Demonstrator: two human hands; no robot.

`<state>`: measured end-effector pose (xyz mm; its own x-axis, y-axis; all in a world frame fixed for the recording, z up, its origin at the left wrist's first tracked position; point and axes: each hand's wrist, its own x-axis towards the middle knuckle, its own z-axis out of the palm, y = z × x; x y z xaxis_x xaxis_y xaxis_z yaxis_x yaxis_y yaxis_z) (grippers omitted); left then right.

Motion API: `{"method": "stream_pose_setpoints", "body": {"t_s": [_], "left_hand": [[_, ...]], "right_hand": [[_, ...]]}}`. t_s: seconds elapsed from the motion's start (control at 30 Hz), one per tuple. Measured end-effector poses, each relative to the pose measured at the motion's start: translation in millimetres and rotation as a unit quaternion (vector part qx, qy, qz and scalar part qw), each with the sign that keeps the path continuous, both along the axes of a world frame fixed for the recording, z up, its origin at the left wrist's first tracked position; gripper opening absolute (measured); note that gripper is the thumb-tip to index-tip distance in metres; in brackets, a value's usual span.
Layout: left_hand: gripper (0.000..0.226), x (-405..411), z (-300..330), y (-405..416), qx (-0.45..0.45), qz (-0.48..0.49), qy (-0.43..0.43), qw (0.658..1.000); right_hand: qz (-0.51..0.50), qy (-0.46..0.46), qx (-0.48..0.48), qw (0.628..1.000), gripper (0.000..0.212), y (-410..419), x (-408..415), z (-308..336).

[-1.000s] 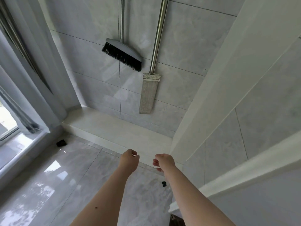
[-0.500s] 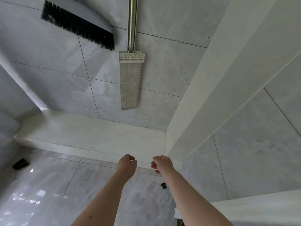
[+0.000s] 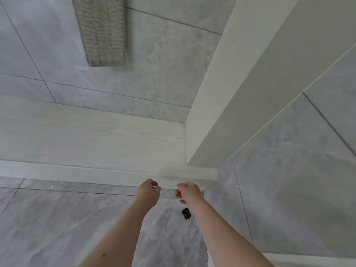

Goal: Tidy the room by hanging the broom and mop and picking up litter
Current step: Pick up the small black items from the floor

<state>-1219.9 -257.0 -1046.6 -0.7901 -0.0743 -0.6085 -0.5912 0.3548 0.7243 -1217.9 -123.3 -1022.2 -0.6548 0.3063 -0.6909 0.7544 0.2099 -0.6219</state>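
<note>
The mop (image 3: 102, 33) pad hangs flat against the tiled wall (image 3: 163, 64), clear of the ledge (image 3: 92, 137) below, which suggests the hanging step is done for it; its handle is cut off by the top edge and the broom is out of view. Both arms reach down toward the floor (image 3: 48, 228), where a small black piece of litter (image 3: 186, 213) lies just below the right hand (image 3: 187, 192). The left hand (image 3: 149, 190) and the right have loosely curled fingers; neither visibly holds anything. What the litter is stays unclear.
</note>
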Motion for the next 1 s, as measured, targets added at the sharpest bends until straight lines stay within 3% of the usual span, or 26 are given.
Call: {"method": "stream_pose_setpoints", "body": {"t_s": [0.13,0.37,0.63,0.87,1.0], "left_hand": [[0.026,1,-84,14,0.0,-0.026,-0.015,1.0],[0.027,-4,-181,30,0.004,-0.055,-0.019,0.998],[0.028,1,-207,43,0.02,-0.06,-0.014,0.998],[0.028,14,-217,48,0.026,-0.062,-0.021,0.998],[0.03,18,-220,47,0.029,-0.064,-0.024,0.997]], "right_hand": [[0.004,-0.006,0.027,1.0,0.015,14,4,-83],[0.084,-0.011,0.182,0.98,0.027,43,12,-190],[0.143,-0.046,0.278,0.949,0.044,50,28,-235],[0.146,-0.02,0.331,0.932,0.043,47,35,-244],[0.141,0.004,0.354,0.925,0.032,45,42,-248]]}}
